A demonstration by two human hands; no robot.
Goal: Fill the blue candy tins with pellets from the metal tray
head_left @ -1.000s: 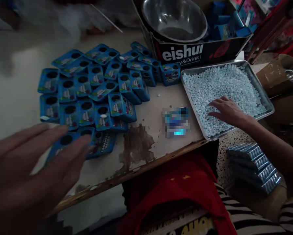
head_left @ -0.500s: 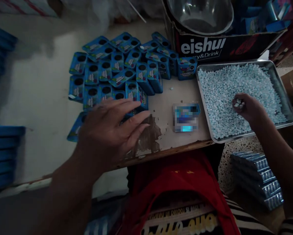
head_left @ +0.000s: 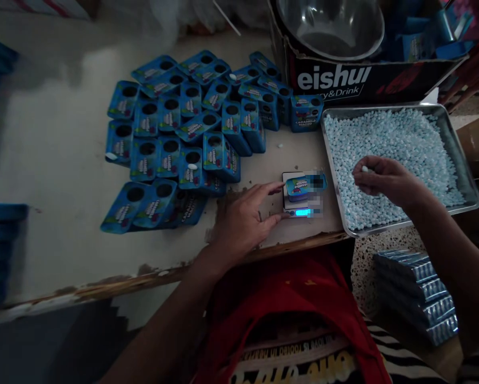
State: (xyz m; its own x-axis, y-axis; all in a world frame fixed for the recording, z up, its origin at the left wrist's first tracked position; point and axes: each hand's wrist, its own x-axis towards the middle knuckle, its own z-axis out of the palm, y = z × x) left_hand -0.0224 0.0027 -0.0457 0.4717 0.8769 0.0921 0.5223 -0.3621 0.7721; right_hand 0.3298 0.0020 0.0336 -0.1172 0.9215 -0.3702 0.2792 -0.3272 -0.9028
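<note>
A blue box (head_left: 297,188) with a dark round opening rests on a small scale (head_left: 288,205) whose display is lit; part of both is pixelated. My left hand (head_left: 249,216) is at the scale's left side, thumb and fingers apart, holding nothing. My right hand (head_left: 377,178) is over the left part of a metal tray (head_left: 473,184) of small pale-blue candies (head_left: 415,144), its fingers closed round some candies, one showing white. Several blue boxes (head_left: 171,112) with round openings stand grouped left of the scale.
A black carton (head_left: 331,77) with a metal bowl (head_left: 331,32) on it stands behind the tray. Stacked blue trays (head_left: 3,253) are at the far left. Wrapped silver-blue packs (head_left: 417,293) are stacked below the tray. The table's worn front edge (head_left: 159,277) runs beneath my left forearm.
My left hand has moved right from over the grouped boxes to the scale. My right hand, holding candies, has shifted left in the tray. The blue boxes at the lower left are now uncovered.
</note>
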